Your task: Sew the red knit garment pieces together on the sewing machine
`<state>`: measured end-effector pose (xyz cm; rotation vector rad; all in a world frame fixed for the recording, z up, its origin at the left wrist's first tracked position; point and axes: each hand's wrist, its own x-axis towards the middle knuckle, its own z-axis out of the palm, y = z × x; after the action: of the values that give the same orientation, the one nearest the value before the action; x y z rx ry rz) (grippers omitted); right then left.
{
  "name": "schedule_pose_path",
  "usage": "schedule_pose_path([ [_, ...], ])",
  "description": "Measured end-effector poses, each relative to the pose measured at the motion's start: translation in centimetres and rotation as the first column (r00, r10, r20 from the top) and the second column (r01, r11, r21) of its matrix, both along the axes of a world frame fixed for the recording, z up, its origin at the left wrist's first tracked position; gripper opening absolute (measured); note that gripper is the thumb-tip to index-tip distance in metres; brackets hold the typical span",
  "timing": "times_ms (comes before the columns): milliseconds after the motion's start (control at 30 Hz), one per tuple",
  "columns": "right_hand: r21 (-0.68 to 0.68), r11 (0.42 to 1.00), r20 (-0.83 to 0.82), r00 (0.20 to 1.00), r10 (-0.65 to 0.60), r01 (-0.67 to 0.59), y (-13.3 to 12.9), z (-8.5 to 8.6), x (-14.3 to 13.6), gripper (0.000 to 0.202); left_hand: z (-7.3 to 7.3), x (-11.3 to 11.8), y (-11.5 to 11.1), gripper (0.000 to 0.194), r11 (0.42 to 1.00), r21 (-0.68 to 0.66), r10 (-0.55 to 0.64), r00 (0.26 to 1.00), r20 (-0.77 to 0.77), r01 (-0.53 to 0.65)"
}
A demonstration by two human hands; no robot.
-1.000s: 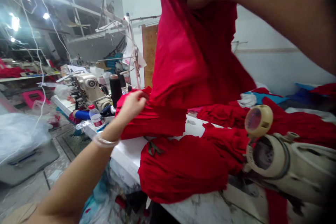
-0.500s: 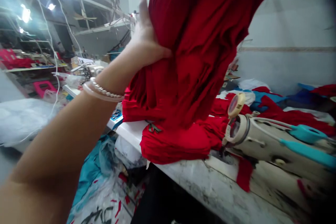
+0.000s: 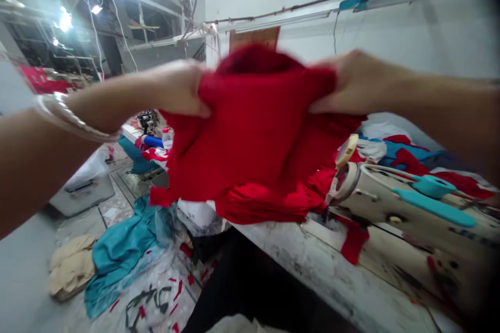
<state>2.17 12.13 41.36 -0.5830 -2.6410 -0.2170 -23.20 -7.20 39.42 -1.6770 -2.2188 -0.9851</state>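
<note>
A red knit garment piece [image 3: 250, 135] is stretched out in mid-air before me, smeared by motion. My left hand [image 3: 183, 86] is closed on its upper left corner, with bracelets on the wrist. At the upper right side, my right hand [image 3: 344, 83] grips the cloth too, thumb toward me. Below and partly covered by it, a stack of red fabric [image 3: 261, 210] lies on the sewing table. The exact shape of the held piece is too blurred to tell.
A sewing machine [image 3: 406, 197] with turquoise parts stands on the white table [image 3: 297, 260] at right. Blue, white and red cloth [image 3: 414, 153] is heaped behind it. Teal fabric [image 3: 121, 244], a beige bundle [image 3: 72, 265] and scraps lie on the floor at left.
The thick red fabric bundle that filled the upper middle has come down, and red cloth is now spread between both hands. My left hand went from spread to closed; my right hand came into fuller view.
</note>
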Motion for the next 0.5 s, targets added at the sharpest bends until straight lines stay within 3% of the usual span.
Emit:
schedule_pose_path([
  [67, -0.005, 1.0, 0.055, 0.998, -0.029, 0.029, -1.1, -2.2, -0.9, 0.034, -1.7, -0.8, -0.1, 0.039, 0.972, -0.235, -0.012, 0.992, -0.128, -0.019],
  [100, 0.0, 0.999, 0.062, 0.998, -0.034, 0.034, -1.3, -2.4, -1.4, 0.034, -2.5, -1.4, -0.1, 0.045, 0.969, -0.247, -0.029, 0.996, -0.085, 0.007],
  [167, 0.017, 1.0, 0.036, 0.999, -0.021, 0.02, -1.1, -1.6, -2.3, 0.036, -4.0, -2.6, -0.3, 0.053, 0.975, -0.191, -0.096, 0.991, 0.094, 0.113],
  [233, 0.029, 0.999, 0.03, 0.999, -0.018, 0.018, -0.9, 0.0, -3.0, 0.036, -5.4, -3.6, -0.4, 0.06, 0.967, -0.109, -0.194, 0.941, 0.278, 0.232],
  [367, 0.022, 1.0, 0.167, 0.986, -0.009, 0.005, -1.5, 2.0, -4.5, 0.03, -9.4, -3.8, 0.0, 0.082, 0.903, 0.045, -0.379, 0.743, 0.552, 0.427],
  [500, 0.119, 0.993, 0.363, 0.929, -0.071, 0.03, -3.7, 1.7, -6.9, 0.032, -14.3, -1.4, 1.4, 0.116, 0.844, 0.271, -0.518, 0.572, 0.636, 0.463],
])
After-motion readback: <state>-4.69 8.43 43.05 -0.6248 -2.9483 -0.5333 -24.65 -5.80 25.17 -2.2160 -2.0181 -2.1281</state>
